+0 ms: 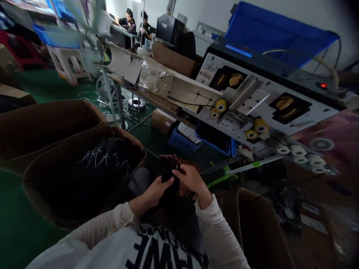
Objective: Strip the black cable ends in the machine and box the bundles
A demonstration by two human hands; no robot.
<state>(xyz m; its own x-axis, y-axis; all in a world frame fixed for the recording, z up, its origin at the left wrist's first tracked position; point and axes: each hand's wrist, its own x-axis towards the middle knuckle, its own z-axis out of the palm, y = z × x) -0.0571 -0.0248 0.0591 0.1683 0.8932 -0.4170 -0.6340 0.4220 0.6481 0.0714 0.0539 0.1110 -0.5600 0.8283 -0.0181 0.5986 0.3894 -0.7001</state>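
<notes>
A bundle of black cut cables [167,168], with reddish ends at the top, stands upright over my lap between both hands. My left hand [154,191] is closed around its lower left side, the thumb lying across the front. On the other side, my right hand [193,180] has its fingers bent against the bundle's right edge, thumb and fingertips touching it. The bundle's lower part fades into shadow, and the fingers behind it are hidden. An open cardboard box [36,179] left of my lap holds a dark heap of black cables [106,157] with thin white ties.
A wire-processing machine [244,101] with yellow rollers [220,105] stands ahead on a bench; a black cable runs into it. Blue bins [183,140] lie beneath. A green-and-white stand leg [232,171] juts out at right, near another box [259,224]. Two people work far back.
</notes>
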